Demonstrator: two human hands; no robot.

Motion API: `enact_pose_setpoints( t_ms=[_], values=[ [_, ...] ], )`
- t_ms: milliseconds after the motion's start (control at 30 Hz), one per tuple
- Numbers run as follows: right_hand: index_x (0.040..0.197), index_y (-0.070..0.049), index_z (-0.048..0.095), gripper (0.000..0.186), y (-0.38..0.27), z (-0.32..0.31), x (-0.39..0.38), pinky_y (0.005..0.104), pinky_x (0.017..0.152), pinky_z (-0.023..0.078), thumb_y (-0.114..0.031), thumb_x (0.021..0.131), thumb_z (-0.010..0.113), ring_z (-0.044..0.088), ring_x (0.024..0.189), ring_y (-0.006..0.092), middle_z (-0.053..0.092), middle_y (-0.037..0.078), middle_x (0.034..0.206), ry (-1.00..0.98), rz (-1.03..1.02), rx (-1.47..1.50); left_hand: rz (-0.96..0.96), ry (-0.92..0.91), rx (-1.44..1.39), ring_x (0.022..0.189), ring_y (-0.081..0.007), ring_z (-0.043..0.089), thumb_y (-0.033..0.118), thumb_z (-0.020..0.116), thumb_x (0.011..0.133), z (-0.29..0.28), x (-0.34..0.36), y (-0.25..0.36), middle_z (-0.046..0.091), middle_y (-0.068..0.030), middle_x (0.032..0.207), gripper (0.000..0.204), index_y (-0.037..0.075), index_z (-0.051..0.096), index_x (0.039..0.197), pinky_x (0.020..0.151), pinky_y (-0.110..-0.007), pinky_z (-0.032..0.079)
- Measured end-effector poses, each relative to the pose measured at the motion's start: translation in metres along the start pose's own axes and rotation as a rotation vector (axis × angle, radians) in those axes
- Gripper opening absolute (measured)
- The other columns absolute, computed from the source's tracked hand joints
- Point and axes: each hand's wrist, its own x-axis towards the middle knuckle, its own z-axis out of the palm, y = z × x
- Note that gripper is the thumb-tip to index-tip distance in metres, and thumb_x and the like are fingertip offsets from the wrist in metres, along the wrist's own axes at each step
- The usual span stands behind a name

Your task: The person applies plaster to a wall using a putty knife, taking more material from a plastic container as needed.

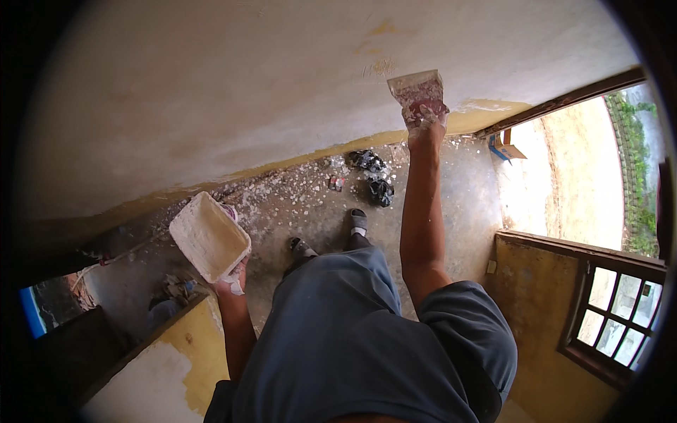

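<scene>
My right hand (425,121) reaches far forward, its fingers wrapped round a wide putty knife (417,88). The blade is smeared with whitish and reddish residue and lies at or close to the wall (247,84); I cannot tell whether it touches. Near the blade, the wall has yellow bare patches and scratch marks. My left hand (233,277) grips a rectangular tub (204,236) by its near end. White, paste-like residue coats the tub inside, and it is tilted. White smears cover both hands.
White crumbs litter the floor (321,225) along the wall's base, beside black plastic bags (381,190). An open doorway (557,169) with a cardboard box (505,146) is at the right, above a barred window (620,314). A low yellow wall (204,352) stands at the lower left.
</scene>
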Motion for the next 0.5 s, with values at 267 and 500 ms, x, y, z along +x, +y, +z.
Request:
enact_pose_setpoints(
  t_ms=[267,500],
  values=[
    [0.113,0.001,0.049,0.030,0.091,-0.023,0.071,0.0424,0.082,0.048,-0.005,0.083,0.048,0.059,0.094,0.0349,0.056,0.021,0.105,0.162,-0.541,-0.987,-0.026,0.061,0.030,0.129,-0.0395,0.046,0.057,0.051,0.090,0.006,-0.010,0.011,0.043,-0.0125,0.146,0.069,0.020,0.036,0.146,0.094,-0.066,0.044],
    [0.114,-0.002,0.049,0.029,0.129,0.050,-0.041,0.0413,0.074,0.053,0.001,0.085,0.051,0.060,0.084,0.0253,0.057,0.012,0.095,-0.112,-0.043,-0.252,-0.035,-0.062,-0.032,0.129,-0.0402,0.045,0.055,0.047,0.093,0.010,-0.010,0.022,0.043,-0.0138,0.146,0.067,0.016,0.035,0.146,0.094,-0.066,0.044]
  ],
)
